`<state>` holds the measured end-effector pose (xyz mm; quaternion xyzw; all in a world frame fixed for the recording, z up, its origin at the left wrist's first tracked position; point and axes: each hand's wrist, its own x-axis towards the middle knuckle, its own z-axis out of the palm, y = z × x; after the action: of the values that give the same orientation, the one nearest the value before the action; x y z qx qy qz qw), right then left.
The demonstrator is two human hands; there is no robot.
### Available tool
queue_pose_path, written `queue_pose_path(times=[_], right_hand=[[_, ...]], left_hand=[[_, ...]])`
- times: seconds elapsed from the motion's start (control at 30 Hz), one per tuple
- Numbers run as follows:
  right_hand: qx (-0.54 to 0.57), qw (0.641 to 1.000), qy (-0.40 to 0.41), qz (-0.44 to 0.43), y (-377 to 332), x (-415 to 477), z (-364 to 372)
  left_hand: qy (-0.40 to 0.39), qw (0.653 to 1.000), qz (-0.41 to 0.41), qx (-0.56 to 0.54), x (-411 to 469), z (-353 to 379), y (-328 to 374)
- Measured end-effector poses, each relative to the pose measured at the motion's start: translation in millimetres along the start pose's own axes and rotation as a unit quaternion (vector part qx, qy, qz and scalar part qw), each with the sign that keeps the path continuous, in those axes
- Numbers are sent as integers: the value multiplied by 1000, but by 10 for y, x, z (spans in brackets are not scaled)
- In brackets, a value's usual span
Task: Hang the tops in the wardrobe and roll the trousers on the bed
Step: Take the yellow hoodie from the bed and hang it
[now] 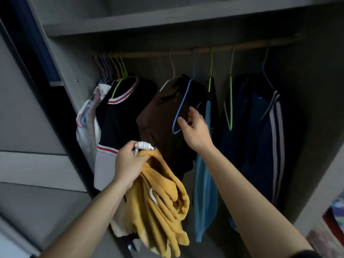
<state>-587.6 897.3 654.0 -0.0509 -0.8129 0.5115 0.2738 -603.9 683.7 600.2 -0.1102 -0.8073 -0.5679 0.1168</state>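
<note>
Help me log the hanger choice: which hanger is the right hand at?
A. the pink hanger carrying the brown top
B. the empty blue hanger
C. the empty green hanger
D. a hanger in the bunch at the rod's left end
B: the right hand has its thumb and fingers either side of the lower bar of the empty blue hanger, while the left hand grips the mustard-yellow top.

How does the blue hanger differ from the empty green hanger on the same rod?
The blue hanger is gripped by the right hand; the empty green hanger hangs untouched. The blue hanger shows its open triangle before a brown top; the green one is seen nearly edge-on, further right. Both are thin, bare and hooked on the rod.
</note>
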Motion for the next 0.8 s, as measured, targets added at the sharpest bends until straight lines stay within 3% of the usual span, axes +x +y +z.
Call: queue_pose_path(times=[0.3, 0.5, 0.6, 0.8], right_hand=[[-45, 987, 50, 148, -13, 749, 541], [26, 970, 185, 153, -50, 930, 839], [-41, 959, 264, 93, -41, 846, 832], [-60, 959, 269, 63, -35, 726, 566]], left_hand=[[-109, 989, -35, -89, 855, -15, -251], [-196, 967, -38, -157, 1211, 16, -410], [-218, 962, -34, -162, 1275, 69, -447], [-243, 962, -8, -125, 1312, 93, -574]])
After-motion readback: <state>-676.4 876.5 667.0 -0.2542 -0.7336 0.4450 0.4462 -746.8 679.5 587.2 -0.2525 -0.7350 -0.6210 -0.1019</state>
